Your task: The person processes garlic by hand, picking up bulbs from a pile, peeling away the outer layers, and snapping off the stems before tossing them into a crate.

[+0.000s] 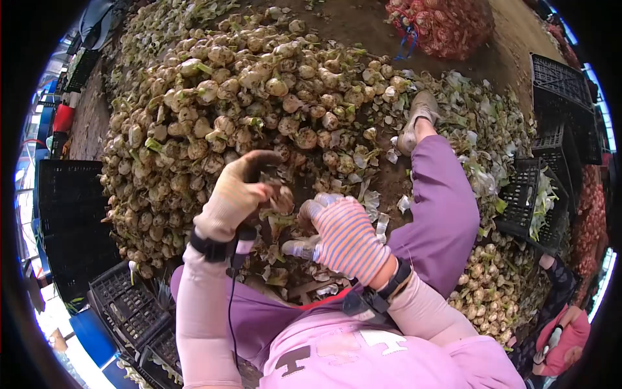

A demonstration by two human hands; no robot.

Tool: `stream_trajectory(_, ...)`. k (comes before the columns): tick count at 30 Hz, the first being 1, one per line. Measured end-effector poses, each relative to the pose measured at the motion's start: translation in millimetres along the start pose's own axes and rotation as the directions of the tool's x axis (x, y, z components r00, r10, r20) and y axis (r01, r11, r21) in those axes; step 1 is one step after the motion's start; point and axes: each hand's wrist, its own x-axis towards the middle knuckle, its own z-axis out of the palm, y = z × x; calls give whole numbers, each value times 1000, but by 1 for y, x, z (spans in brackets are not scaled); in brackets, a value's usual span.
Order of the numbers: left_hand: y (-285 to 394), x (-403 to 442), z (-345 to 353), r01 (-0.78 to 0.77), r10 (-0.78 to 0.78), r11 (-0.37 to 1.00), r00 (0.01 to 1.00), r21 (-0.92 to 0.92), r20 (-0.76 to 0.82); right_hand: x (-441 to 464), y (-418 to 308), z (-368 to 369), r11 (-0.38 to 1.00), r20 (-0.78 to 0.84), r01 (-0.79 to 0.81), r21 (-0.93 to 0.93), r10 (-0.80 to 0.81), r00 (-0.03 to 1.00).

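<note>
My left hand (pixel 236 194), in a pale glove with a dark, soiled thumb and fingers, is closed on a bulb (pixel 282 198) with dirty outer skin. Just right of it, my right hand (pixel 343 233), in a striped glove, has its thumb and fingers apart, with no object visible between them. Beyond both hands rises a large pile of soiled bulbs (pixel 259 91), some with short green stems. Loose peeled leaves (pixel 278 275) lie on the ground below the hands.
Black crates stand at the left (pixel 71 220), lower left (pixel 129 305) and right (pixel 518 194). A filled red net bag (pixel 444 26) sits at the top. Cleaner bulbs (pixel 489 292) lie beyond my knee. Another person (pixel 564 340) is at the lower right.
</note>
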Motion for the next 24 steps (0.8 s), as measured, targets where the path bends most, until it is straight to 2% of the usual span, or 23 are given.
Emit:
stream_trajectory(1,16,-17,2,100,-91,989,992,-111,87,2,-2,-3,998,46,3,-68,1,999)
stream_trajectory(2,37,-35,4,302,-256,918,947,-259,195,0,-3,-1,997,39,53,-53,-51,998)
stream_trajectory(3,36,-45,14,184,-134,936,974,-299,181,-3,-3,3,997,41,62,-53,-60,997)
stream_trajectory(5,46,-68,30,210,-147,909,970,-359,195,-9,-1,15,979,176,202,-14,-196,965)
stream_trajectory(6,52,-75,35,244,-216,945,965,-218,147,-10,-1,21,956,122,225,187,-250,961)
stream_trajectory(7,54,-82,36,239,-212,946,967,-220,139,-15,-1,23,955,124,233,184,-257,958)
stream_trajectory(9,54,-97,39,172,-157,893,985,-415,69,-20,-8,15,873,-5,279,400,-302,953)
stream_trajectory(10,47,-103,44,41,-81,892,994,-450,-71,-23,-2,25,851,12,226,474,-263,965)
stream_trajectory(11,53,-110,46,-20,-49,911,986,-411,-157,-26,-6,20,852,11,230,470,-267,964)
stream_trajectory(12,45,-117,48,-205,157,959,959,-197,-237,-28,-11,13,711,95,69,700,-188,978)
stream_trajectory(13,36,-125,51,-371,367,928,891,37,-268,-30,-15,9,501,197,-105,859,-134,971)
stream_trajectory(14,35,-132,57,-415,482,867,840,275,-250,-32,-15,13,329,161,-99,939,-168,972)
stream_trajectory(15,25,-138,61,-420,551,781,811,463,-194,-33,-15,9,330,160,-96,939,-171,972)
stream_trajectory(17,11,-149,69,-308,480,815,833,491,-274,-37,-15,0,334,308,-235,913,-186,933)
stream_trajectory(18,10,-151,70,-304,477,817,834,490,-279,-38,-10,10,371,258,-161,915,-230,938)
stream_trajectory(19,10,-153,72,-284,437,860,839,424,-325,-41,-6,16,372,264,-166,913,-230,937)
stream_trajectory(21,11,-154,75,-292,385,914,841,281,-381,-45,-9,14,214,384,-339,916,-231,894)
stream_trajectory(22,16,-158,76,-161,114,982,918,-95,-379,-45,-7,5,325,264,-143,935,-364,893)
stream_trajectory(23,27,-161,74,6,-140,895,953,-445,-269,-46,-9,0,327,268,-148,934,-363,892)
stream_trajectory(24,31,-162,73,30,-177,785,968,-618,-179,-47,-11,-3,356,284,-143,924,-384,878)
